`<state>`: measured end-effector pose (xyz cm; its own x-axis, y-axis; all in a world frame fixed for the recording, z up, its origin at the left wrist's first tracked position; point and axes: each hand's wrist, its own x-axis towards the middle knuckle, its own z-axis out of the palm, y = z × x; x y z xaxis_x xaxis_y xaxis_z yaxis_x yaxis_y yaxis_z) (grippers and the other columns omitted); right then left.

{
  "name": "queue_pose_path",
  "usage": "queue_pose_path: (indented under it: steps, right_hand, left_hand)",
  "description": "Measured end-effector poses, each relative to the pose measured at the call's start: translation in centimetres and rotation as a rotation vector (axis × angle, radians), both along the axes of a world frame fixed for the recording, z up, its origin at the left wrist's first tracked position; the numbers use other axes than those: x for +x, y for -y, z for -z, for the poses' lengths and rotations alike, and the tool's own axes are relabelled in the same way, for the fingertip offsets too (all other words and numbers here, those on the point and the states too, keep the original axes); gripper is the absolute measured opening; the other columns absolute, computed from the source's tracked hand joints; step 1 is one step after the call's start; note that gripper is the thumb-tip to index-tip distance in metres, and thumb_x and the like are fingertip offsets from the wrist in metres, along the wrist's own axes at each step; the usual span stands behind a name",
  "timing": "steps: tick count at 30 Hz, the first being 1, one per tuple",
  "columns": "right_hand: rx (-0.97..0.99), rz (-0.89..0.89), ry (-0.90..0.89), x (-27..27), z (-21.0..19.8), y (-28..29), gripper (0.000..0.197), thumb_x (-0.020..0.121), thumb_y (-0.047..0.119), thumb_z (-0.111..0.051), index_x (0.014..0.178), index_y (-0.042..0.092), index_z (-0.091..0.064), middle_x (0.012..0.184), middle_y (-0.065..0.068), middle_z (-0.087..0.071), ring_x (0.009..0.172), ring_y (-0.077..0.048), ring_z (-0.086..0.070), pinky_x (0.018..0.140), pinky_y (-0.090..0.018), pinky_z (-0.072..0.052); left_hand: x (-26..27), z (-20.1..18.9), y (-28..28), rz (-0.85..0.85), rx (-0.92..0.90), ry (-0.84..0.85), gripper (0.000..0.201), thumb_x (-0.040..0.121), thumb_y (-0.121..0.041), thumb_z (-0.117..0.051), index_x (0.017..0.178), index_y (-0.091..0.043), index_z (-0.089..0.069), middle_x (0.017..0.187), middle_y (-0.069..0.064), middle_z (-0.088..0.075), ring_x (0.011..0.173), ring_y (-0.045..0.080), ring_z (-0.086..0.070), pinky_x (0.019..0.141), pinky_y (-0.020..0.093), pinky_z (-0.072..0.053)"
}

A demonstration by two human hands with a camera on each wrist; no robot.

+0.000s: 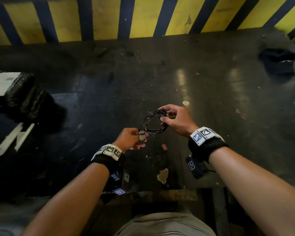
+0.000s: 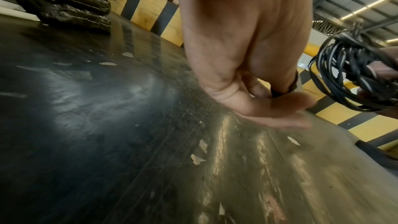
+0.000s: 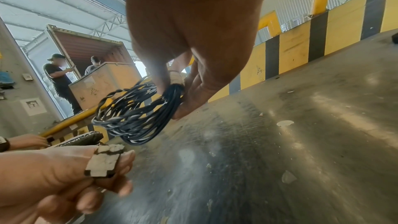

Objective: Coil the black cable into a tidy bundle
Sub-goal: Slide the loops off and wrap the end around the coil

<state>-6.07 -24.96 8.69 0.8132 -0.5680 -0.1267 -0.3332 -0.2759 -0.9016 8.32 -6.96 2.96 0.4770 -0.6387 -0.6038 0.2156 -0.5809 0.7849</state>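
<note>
Coiling is judged to be nearly complete: the black cable (image 1: 155, 123) is gathered into a small ring of many turns and is held above the dark worktop (image 1: 211, 92), clear of its surface. The ring is pinched at its far side by the right hand (image 1: 175, 120), with thumb and fingers curled round the bunched strands, as is seen most plainly in the right wrist view, where the cable (image 3: 137, 111) hangs below the fingers (image 3: 193, 94). Some turns are twisted together, and light streaks are shown along them. The left hand (image 1: 132, 138) is held just beside the near edge of the ring; a small black-and-white checked tag (image 1: 142, 135) is pinched between its thumb and curled fingers. Whether this tag is joined to the cable's end cannot be told from any view.

The step in hand is taken to be the securing of the finished coil. The next move is judged to call for a steady pinch by the right hand, so that the turns are not sprung apart, while the last loose part is tucked in or wrapped.

A stack of black wrapped packages (image 1: 24, 96) is seen at the worktop's left.
</note>
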Motion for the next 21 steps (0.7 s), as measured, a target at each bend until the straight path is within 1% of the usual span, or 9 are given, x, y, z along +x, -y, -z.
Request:
queue_pose_path:
  steps: [3, 4, 6, 8, 11, 13, 15, 18, 21]
  right_hand:
    - [0.005, 0.015, 0.000, -0.3, 0.0, -1.0, 0.030, 0.077, 0.024, -0.075, 0.104, 0.037, -0.072, 0.097, -0.002, -0.074, 0.089, -0.024, -0.075, 0.085, -0.049, -0.061]
    - [0.008, 0.019, -0.001, -0.4, 0.0, -1.4, 0.030, 0.077, 0.024, -0.075, 0.103, 0.038, -0.072, 0.097, -0.002, -0.074, 0.089, -0.024, -0.075, 0.085, -0.049, -0.061]
    - [0.015, 0.024, -0.004, -0.7, 0.2, -2.1, 0.030, 0.079, 0.019, -0.076, 0.102, 0.039, -0.072, 0.096, -0.005, -0.073, 0.087, -0.026, -0.076, 0.083, -0.050, -0.062]
    - [0.016, 0.031, -0.012, -1.0, 0.4, -2.8, 0.031, 0.081, 0.015, -0.076, 0.102, 0.038, -0.072, 0.095, -0.007, -0.073, 0.086, -0.027, -0.076, 0.082, -0.050, -0.062]
    - [0.043, 0.029, -0.021, -1.2, 0.3, -3.8, 0.031, 0.085, 0.008, -0.075, 0.110, 0.026, -0.072, 0.096, -0.013, -0.073, 0.081, -0.026, -0.077, 0.082, -0.049, -0.062]
    - [0.070, 0.016, -0.027, -1.3, 0.2, -4.4, 0.030, 0.087, 0.005, -0.073, 0.113, 0.020, -0.070, 0.098, -0.015, -0.072, 0.080, -0.024, -0.077, 0.081, -0.048, -0.063]
    - [0.092, 0.008, -0.032, -1.4, 0.0, -4.8, 0.030, 0.088, 0.004, -0.072, 0.115, 0.018, -0.069, 0.099, -0.013, -0.072, 0.079, -0.023, -0.078, 0.079, -0.048, -0.063]
    - [0.092, 0.005, -0.042, -1.3, -0.1, -5.2, 0.031, 0.089, 0.005, -0.072, 0.116, 0.019, -0.069, 0.101, -0.010, -0.071, 0.080, -0.022, -0.078, 0.080, -0.047, -0.064]
    - [0.072, 0.008, -0.052, -1.2, 0.0, -5.4, 0.031, 0.088, 0.008, -0.073, 0.115, 0.021, -0.069, 0.104, -0.011, -0.071, 0.081, -0.023, -0.077, 0.082, -0.047, -0.063]
  left_hand:
    - [-0.1, 0.4, -1.2, 0.033, -0.017, -0.008, 0.018, 0.090, -0.016, -0.071, 0.100, -0.004, -0.063, 0.083, 0.010, -0.071, 0.062, 0.013, -0.064, 0.048, 0.024, -0.048]
    - [0.0, 0.7, -1.6, 0.045, -0.024, -0.005, 0.014, 0.090, -0.016, -0.072, 0.092, -0.007, -0.061, 0.080, 0.010, -0.068, 0.061, 0.014, -0.061, 0.049, 0.025, -0.046]
    - [0.1, 1.2, -2.3, 0.056, -0.025, -0.003, 0.026, 0.088, -0.018, -0.074, 0.074, -0.015, -0.052, 0.076, 0.012, -0.064, 0.057, 0.016, -0.055, 0.048, 0.027, -0.043]
    - [0.0, 1.3, -2.9, 0.074, -0.013, 0.003, 0.034, 0.086, -0.021, -0.076, 0.068, -0.018, -0.047, 0.077, 0.013, -0.062, 0.056, 0.016, -0.052, 0.048, 0.026, -0.042]
    - [-0.3, 0.7, -3.3, 0.090, 0.019, -0.039, 0.025, 0.092, -0.015, -0.067, 0.074, -0.015, -0.050, 0.079, 0.007, -0.063, 0.053, 0.009, -0.053, 0.048, 0.023, -0.043]
    - [-0.7, 0.2, -3.4, 0.099, 0.040, -0.122, 0.011, 0.100, -0.009, -0.053, 0.091, -0.008, -0.058, 0.079, 0.003, -0.062, 0.050, 0.004, -0.054, 0.047, 0.019, -0.044]
    - [-1.0, 0.0, -3.7, 0.105, 0.060, -0.217, 0.014, 0.104, -0.009, -0.046, 0.102, -0.007, -0.059, 0.079, 0.004, -0.058, 0.053, 0.006, -0.055, 0.048, 0.019, -0.046]
    - [-0.9, 0.1, -4.4, 0.082, 0.060, -0.331, 0.012, 0.103, -0.007, -0.045, 0.099, -0.010, -0.055, 0.094, 0.010, -0.057, 0.066, 0.014, -0.056, 0.051, 0.022, -0.048]
    - [-0.4, 0.6, -4.9, 0.023, 0.072, -0.294, 0.010, 0.099, -0.004, -0.053, 0.105, -0.011, -0.049, 0.103, 0.012, -0.064, 0.064, 0.015, -0.056, 0.047, 0.022, -0.048]
